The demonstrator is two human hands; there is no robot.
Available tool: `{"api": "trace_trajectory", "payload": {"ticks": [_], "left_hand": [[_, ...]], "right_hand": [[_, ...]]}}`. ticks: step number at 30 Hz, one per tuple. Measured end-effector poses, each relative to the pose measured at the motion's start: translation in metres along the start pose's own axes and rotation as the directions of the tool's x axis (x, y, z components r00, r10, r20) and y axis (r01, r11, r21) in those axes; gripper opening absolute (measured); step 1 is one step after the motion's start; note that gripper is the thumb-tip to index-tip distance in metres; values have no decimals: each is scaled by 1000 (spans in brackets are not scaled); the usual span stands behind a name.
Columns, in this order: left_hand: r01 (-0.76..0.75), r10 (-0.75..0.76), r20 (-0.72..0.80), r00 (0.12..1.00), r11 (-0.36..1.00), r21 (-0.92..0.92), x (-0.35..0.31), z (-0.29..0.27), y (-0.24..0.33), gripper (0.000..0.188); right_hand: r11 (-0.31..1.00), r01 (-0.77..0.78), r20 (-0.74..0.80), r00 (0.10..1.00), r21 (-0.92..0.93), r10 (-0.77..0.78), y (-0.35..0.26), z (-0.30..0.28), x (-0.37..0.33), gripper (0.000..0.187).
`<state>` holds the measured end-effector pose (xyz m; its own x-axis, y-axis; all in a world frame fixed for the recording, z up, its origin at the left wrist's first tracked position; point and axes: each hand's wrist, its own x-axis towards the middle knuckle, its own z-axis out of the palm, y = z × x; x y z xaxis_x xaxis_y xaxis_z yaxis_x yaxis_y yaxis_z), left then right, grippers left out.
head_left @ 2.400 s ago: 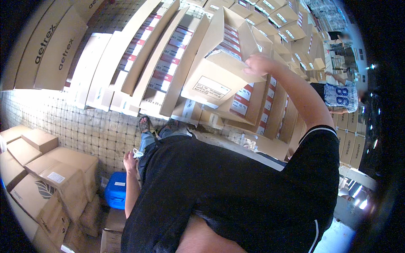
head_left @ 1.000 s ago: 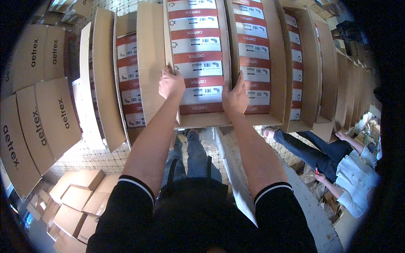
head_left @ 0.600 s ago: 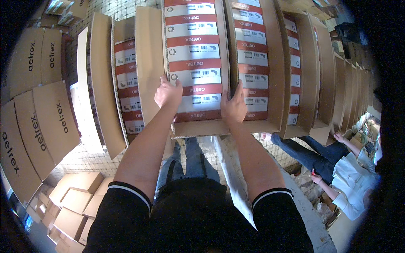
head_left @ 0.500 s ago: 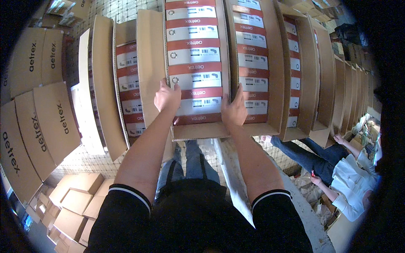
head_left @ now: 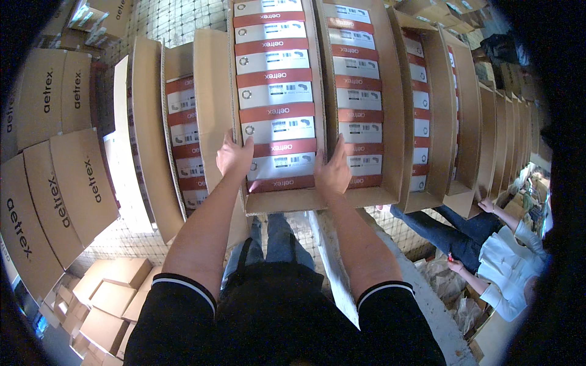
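Between my two hands is a long open cardboard carton (head_left: 287, 202), packed with a row of white and red shoe boxes (head_left: 281, 129). My left hand (head_left: 235, 157) grips its left side wall near the close end, thumb over the rim on the inside. On the opposite wall, my right hand (head_left: 334, 174) holds on in the same way, beside the neighbouring carton (head_left: 390, 122) of similar boxes. The undersides of both hands' grips are partly hidden by the cardboard.
More open cartons (head_left: 442, 122) line up to the right, and another (head_left: 165, 110) stands at left. Closed cartons (head_left: 61, 189) are stacked far left, smaller brown boxes (head_left: 116, 293) below them. A person (head_left: 503, 262) in a light top is at the lower right, holding a small red object.
The carton, my hands and the neighbouring cartons on the right sit slightly lower and further left in the picture. Both hands keep their grip on the carton walls.
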<state>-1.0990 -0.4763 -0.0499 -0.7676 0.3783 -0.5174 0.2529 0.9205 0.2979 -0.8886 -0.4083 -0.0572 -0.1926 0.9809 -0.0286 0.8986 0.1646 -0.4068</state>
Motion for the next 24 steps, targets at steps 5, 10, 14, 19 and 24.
{"api": "trace_trajectory", "payload": {"ticks": [5,10,14,19,24], "left_hand": [[21,-21,15,1000,999,-33,0,1,1,65],[5,-4,18,1000,999,-53,8,1,-7,67],[3,-1,34,999,997,-82,7,0,-8,66],[12,-8,43,999,994,-105,5,-2,-6,64],[6,-3,39,999,997,-75,8,-2,-8,65]], "right_hand": [[999,-32,40,999,11,31,-2,-4,1,66],[999,-33,56,998,25,31,-2,-5,2,67],[999,-40,65,997,15,38,-2,-5,2,67],[999,6,15,1000,33,-7,-1,-4,2,67],[999,6,1,1000,34,-6,-1,-2,2,67]]}}
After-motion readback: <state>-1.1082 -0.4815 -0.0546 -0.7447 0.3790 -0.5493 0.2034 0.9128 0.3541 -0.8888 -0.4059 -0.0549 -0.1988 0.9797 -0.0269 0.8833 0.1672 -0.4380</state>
